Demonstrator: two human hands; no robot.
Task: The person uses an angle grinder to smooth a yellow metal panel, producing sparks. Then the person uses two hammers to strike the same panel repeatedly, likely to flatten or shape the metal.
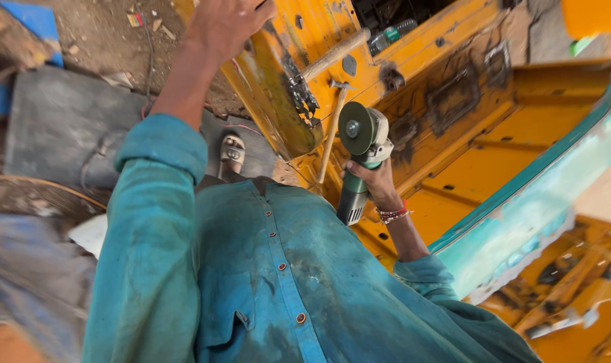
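Observation:
My right hand (379,183) grips the green body of an angle grinder (361,151), its round disc (354,128) facing me, close to a yellow metal vehicle panel (453,168). My left hand (228,23) reaches up and closes over the edge of a bent yellow sheet-metal flap (278,101). Both arms are in teal sleeves, and beaded bands circle the right wrist. Two hammers with wooden handles (332,131) (332,55) rest on the panel just left of the grinder.
The yellow body has dark scorched patches (453,97) and a teal-painted rim (520,215) at the right. My sandalled foot (233,153) stands on a grey slab (57,121). Dirt ground with scraps lies at the upper left. A green object (391,35) sits in a dark opening.

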